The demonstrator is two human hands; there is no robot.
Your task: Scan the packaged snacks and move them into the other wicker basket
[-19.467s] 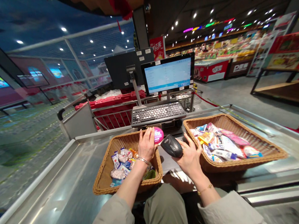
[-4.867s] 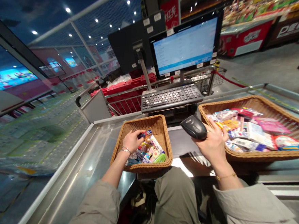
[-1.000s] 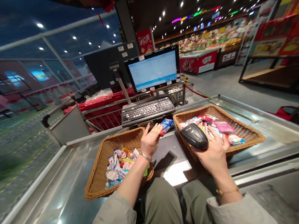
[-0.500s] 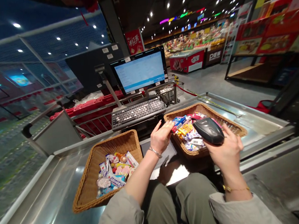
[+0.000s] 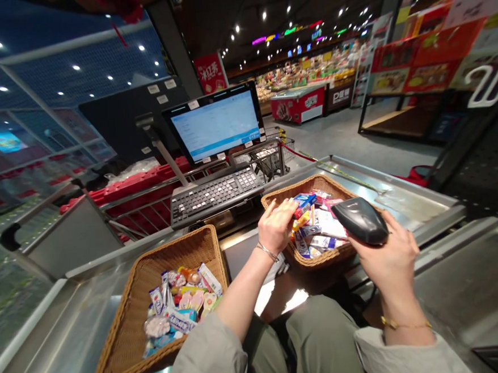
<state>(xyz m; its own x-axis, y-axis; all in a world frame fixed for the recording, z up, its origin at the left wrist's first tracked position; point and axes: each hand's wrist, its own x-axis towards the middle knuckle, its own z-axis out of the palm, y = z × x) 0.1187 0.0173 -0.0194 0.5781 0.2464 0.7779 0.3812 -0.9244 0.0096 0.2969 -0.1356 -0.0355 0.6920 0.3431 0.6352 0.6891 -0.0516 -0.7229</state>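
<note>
My right hand [image 5: 390,259] is wrapped round a black barcode scanner [image 5: 359,219], held above the right edge of the right-hand wicker basket [image 5: 322,261]. Over the same basket's left side, my left hand [image 5: 276,224] has its fingertips on a small blue packet [image 5: 305,203] and grips it; the thumb side is partly hidden. Wrapped snacks [image 5: 326,223] in white, purple, yellow and red lie heaped in this basket. To the left, a second wicker basket [image 5: 126,326] holds more wrapped sweets [image 5: 178,311].
Behind the baskets stand a keyboard [image 5: 218,194] and a lit monitor [image 5: 217,123]. A metal counter [image 5: 403,190] runs beneath both baskets. Beyond it are a cart rail, a red freezer [image 5: 298,104] and a shelf of red boxes [image 5: 427,52]. My knees are below.
The view has turned slightly right. My left hand has moved right over the basket, the blue packet moving with it. The scanner has shifted right, exposing more of the snacks.
</note>
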